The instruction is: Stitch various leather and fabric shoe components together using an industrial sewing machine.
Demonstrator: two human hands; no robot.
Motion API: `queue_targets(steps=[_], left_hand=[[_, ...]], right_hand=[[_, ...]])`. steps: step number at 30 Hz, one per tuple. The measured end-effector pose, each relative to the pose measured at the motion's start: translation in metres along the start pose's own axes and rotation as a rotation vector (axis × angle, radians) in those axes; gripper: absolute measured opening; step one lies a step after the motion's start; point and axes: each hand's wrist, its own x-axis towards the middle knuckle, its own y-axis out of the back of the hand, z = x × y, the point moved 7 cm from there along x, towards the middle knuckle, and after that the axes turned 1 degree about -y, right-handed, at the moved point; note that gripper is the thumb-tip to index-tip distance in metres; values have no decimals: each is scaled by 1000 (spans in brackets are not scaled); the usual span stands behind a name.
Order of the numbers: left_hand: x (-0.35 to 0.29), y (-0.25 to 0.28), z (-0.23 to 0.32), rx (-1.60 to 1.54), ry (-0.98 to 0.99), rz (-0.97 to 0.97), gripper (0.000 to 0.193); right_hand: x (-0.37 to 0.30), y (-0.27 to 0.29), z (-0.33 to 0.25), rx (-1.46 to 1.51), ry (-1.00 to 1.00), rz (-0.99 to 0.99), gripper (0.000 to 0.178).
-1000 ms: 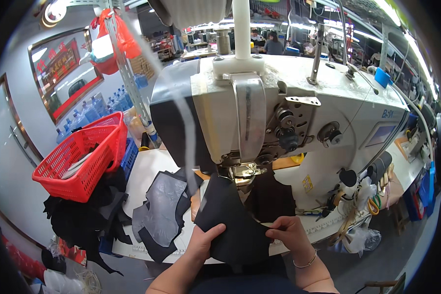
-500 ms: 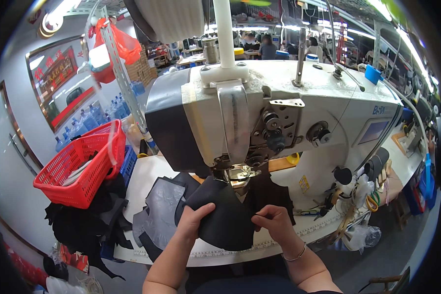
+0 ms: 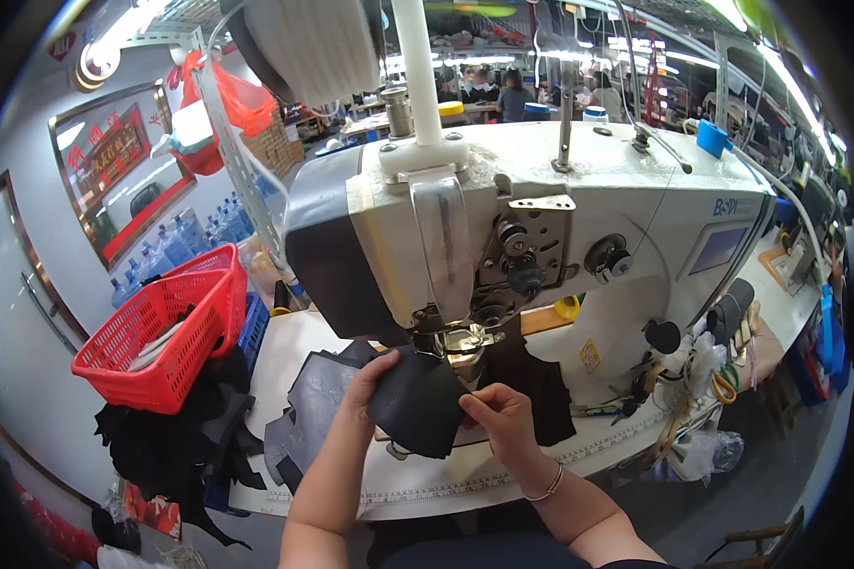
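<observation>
While the left hand [image 3: 372, 375] clasps the left side of a curved black sheet of flexible material [image 3: 417, 408], the right hand [image 3: 496, 413] pinches its right edge. The sheet's far end meets the white-and-black sewing machine [image 3: 617, 194], behind the white table's [image 3: 531, 471] front edge; flat grey pieces [image 3: 321, 394] lie toward the left edge.

Left hand [image 3: 362, 381]: bare. Right hand [image 3: 501, 417]: bare. Forearms [image 3: 324, 493], two: bare to the picture's lower edge. Bracelet [image 3: 551, 486], one: slim, rounded, pale metallic band, right wrist. Garment [image 3: 512, 554], one: dark navy, plain where visible, partly shown.
</observation>
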Motion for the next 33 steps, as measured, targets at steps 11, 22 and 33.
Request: queue_targets(steps=[11, 22, 33], left_hand=[[-61, -55, -70, 12, -306, 159, 37], [-66, -61, -45, 12, -313, 233, 29], [-112, -115, 11, 1648, -1228, 525, 88]], right_hand=[[3, 3, 3, -103, 18, 54, 10], [13, -5, 10, 141, -79, -101, 10], [21, -14, 13, 165, 19, 77, 12]])
